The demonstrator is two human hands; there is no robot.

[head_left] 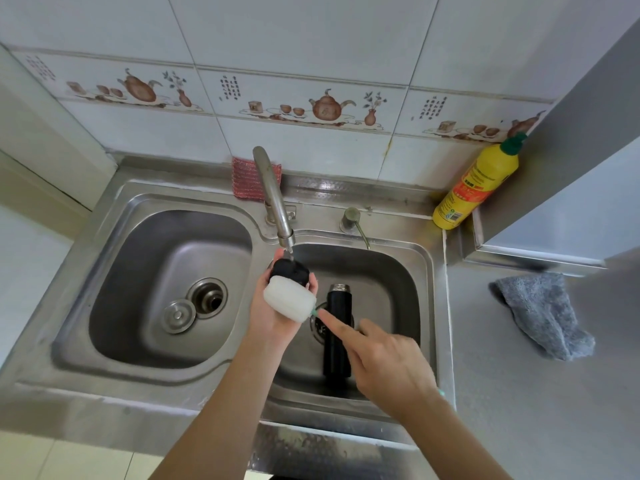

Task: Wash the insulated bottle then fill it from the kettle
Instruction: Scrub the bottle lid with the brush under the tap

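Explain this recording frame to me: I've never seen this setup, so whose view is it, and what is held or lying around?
This is one picture from a camera worn on a person's head, looking down at a double steel sink. No robot: just two bare hands. The left hand holds a black bottle lid under the curved metal tap, together with a white sponge brush head. The right hand grips the brush's handle, index finger extended. The black insulated bottle lies in the right basin. Nearby: a yellow detergent bottle, a grey cloth, a red scouring pad.
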